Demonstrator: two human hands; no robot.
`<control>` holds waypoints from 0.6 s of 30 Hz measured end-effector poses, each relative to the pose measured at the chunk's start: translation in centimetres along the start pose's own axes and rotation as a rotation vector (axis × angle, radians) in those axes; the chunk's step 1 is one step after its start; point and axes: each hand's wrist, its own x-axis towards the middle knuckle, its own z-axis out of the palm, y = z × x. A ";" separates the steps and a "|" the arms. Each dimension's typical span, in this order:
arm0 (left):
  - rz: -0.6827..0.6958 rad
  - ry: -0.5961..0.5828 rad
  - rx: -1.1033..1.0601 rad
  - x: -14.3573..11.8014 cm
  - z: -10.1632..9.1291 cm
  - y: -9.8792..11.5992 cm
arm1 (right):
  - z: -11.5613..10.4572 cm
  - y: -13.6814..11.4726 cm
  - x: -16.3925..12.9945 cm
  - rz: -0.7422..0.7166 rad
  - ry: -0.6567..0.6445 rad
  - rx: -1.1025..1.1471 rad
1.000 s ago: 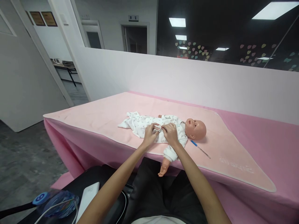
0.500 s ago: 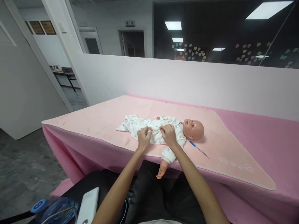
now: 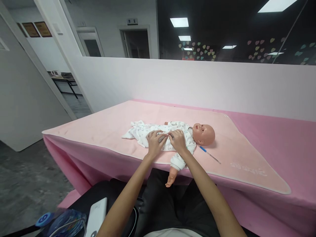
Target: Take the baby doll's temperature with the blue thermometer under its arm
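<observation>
A baby doll (image 3: 203, 133) lies on its back on a pale pink mat (image 3: 108, 125), head to the right, dressed in a white printed romper (image 3: 140, 131). One doll arm hangs over the table's near edge. My left hand (image 3: 155, 143) rests on the romper at the doll's belly, fingers bent and pinching the cloth. My right hand (image 3: 178, 140) lies on the doll's chest, fingers curled into the fabric beside the left hand. A thin thermometer with a blue tip (image 3: 209, 154) lies on the mat just right of the doll's shoulder.
The mat covers a table draped in a darker pink cloth (image 3: 283, 138), backed by a low white partition (image 3: 197, 82). At lower left are a white power bank (image 3: 97, 215) and a blue packet (image 3: 65, 223) on a dark seat. Open floor lies to the left.
My left hand slid left along the romper half a second ago, then came back close to my right hand. The right hand has stayed on the doll's chest. The view shifted slightly.
</observation>
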 end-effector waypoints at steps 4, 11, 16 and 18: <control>-0.075 -0.053 -0.020 0.0 -0.1 -0.3 | -0.1 -0.1 -0.1 0.006 -0.043 -0.012; -0.160 -0.138 -0.087 0.2 -0.2 -0.5 | 0.2 0.3 0.1 0.051 -0.068 0.060; -0.231 -0.032 -0.317 -0.9 -2.4 2.4 | -2.6 -2.2 0.4 0.385 0.034 0.534; -0.183 0.077 -0.475 -2.3 -4.4 4.6 | -5.0 -4.1 -0.6 0.485 0.121 0.853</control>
